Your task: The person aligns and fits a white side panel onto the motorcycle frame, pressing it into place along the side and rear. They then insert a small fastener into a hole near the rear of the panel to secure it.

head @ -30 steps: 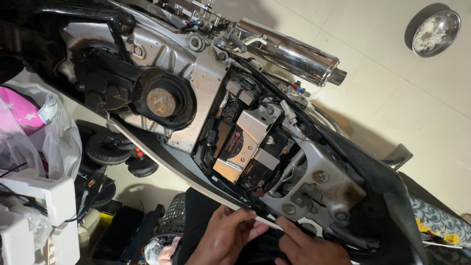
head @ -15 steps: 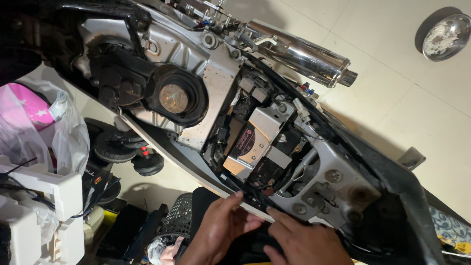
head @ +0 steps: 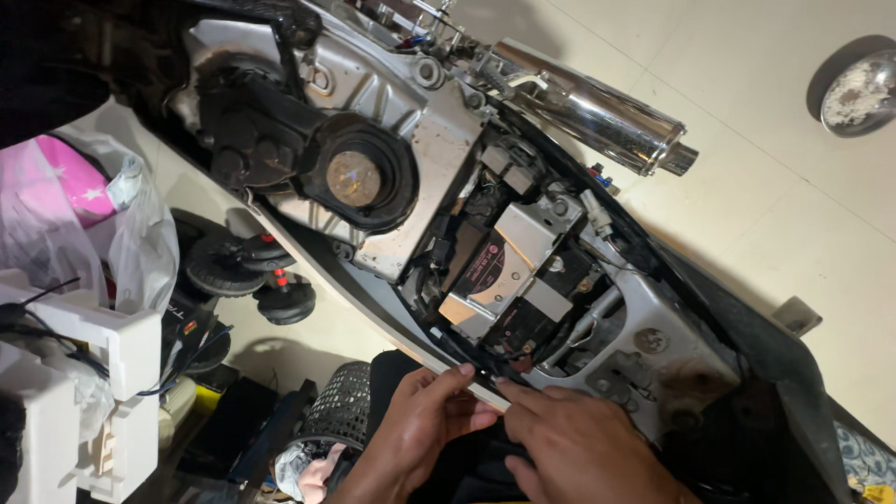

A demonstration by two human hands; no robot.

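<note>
Hands at the lower edge of the head view, both working on the near rim of an opened scooter body. Left hand (head: 422,425) comes up from below, fingers (head: 457,375) curled closed around the pale trim strip (head: 373,313) that runs diagonally along the near edge of the body, thumb on top of it. Right hand (head: 579,443) lies just beside it, fingers flat and extended, index tip touching the same strip at its lower end; not gripping, pressing or resting only. Strip location: between the hands and the open compartment, touching the silver frame. Just above the hands sits the battery (head: 490,275), dark with a silver strap (head: 509,261) across it, wires around it. Further up-left, a round black housing (head: 359,177) with a brownish centre, set into the silver frame plate (head: 439,140). Chrome exhaust pipe (head: 597,107) angles across the top toward the right, above the tiled floor (head: 784,215). Round metal dish (head: 859,93) lies on the floor at top right, well apart. Left side: clear plastic bag (head: 112,233) with pink contents, white plastic parts (head: 103,355), small black wheels (head: 238,271). Mesh basket (head: 341,411) near the left wrist.
</note>
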